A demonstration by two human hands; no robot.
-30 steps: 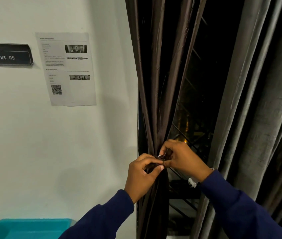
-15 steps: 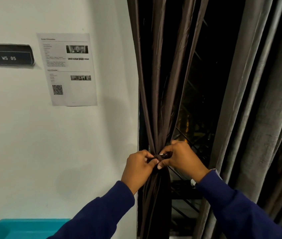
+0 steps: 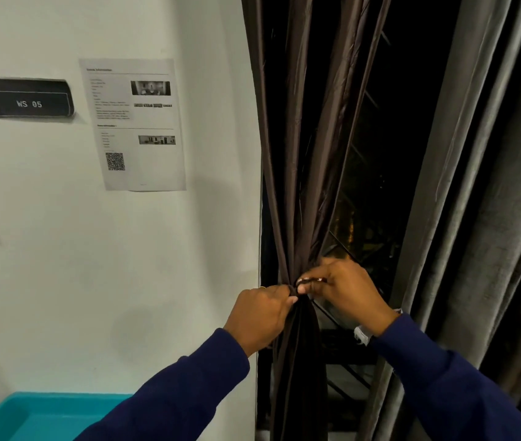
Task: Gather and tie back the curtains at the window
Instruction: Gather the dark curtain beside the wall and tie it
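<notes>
Both hands are pinching at the cinch point: left hand (image 3: 260, 316) and right hand (image 3: 345, 292) grasp the tie around the brown curtain (image 3: 297, 192), bunched beside the wall. If either pinch slackens, the gather probably spills loose.

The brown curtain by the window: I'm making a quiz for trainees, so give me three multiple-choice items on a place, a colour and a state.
1. Where is the printed sheet?
A. on the wall left of the curtain
B. on the window glass
C. in the tray

2. What colour is the tray at the lower left?
A. red
B. turquoise
C. black

3. How is the brown curtain at hand height?
A. spread flat
B. bunched tight
C. lying on the floor

A: the printed sheet hangs on the wall.
B: the tray is turquoise.
C is wrong, B is right: the left hand and right hand pinch the brown curtain where it narrows.
</notes>
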